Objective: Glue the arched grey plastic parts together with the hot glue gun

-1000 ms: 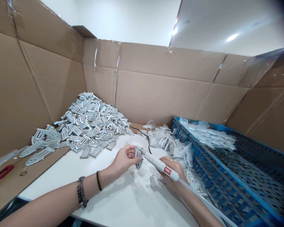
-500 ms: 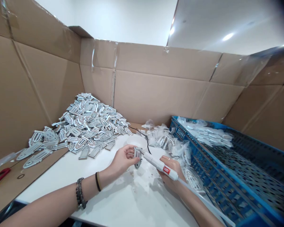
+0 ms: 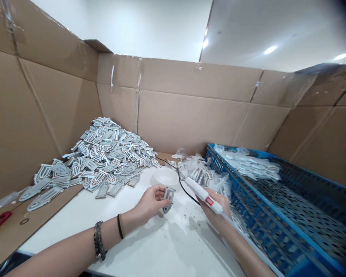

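My left hand [image 3: 152, 201] pinches a small grey, arch-shaped slotted piece [image 3: 169, 195] by its left side, thumb in front, above the white table [image 3: 150, 238]. In my right hand [image 3: 219, 209] is a white pen-shaped tool [image 3: 198, 191] with a red window on its barrel. Its thin tip points up and left, apart from the piece. A white tail runs from the tool's rear along my right forearm. Just behind the held piece sits a round, shallow white dish [image 3: 165, 176].
A large heap of similar pieces [image 3: 109, 154] rises at the left back. Plastic-bagged pieces [image 3: 200, 171] lie beside a blue crate [image 3: 256, 207] holding clear bags [image 3: 248, 165]. A black cord [image 3: 182, 185] crosses the table. Red-handled scissors or pliers [image 3: 0, 222] lie far left; cardboard walls [image 3: 190, 115] surround everything.
The tool's tip has drawn away from the grey piece, moving right and up with my right hand. My left hand still holds the piece, slightly lower in view. The camera view has shifted a little.
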A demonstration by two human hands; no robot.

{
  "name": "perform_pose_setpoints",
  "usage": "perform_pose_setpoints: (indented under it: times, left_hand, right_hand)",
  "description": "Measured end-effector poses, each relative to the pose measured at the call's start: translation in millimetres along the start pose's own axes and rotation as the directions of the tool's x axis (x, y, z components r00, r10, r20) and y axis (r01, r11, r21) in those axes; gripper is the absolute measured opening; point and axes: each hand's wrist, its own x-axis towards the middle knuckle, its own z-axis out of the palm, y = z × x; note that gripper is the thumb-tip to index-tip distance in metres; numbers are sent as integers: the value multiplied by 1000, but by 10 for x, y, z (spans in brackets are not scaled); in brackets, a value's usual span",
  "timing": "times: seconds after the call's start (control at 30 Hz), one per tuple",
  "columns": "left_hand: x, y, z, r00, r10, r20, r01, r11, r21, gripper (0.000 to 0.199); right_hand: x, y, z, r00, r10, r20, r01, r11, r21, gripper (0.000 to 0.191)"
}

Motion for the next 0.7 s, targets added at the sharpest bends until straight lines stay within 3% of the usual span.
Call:
perform_pose_setpoints:
  times: [0.13, 0.23, 0.43, 0.57, 0.7]
  left_hand:
    - [17, -15, -65, 989, 114, 99, -125, 985, 117, 25]
    - [27, 17, -116, 982, 130, 135, -156, 967, 202, 25]
    - [81, 98, -196, 981, 190, 43, -192, 898, 395, 15]
    - [112, 130, -210, 980, 200, 5, -189, 919, 346, 19]
    - [125, 153, -196, 976, 213, 37, -215, 941, 263, 29]
  right_hand:
    - [-15, 45, -1, 998, 24, 57, -25, 1000, 15, 25]
    - [-32, 51, -12, 995, 33, 91, -35, 999, 20, 26]
    - [18, 8, -55, 994, 85, 73, -87, 996, 25, 33]
    - [69, -74, -94, 987, 147, 58, -151, 986, 63, 40]
    - [87, -133, -117, 974, 211, 89, -219, 971, 98, 43]
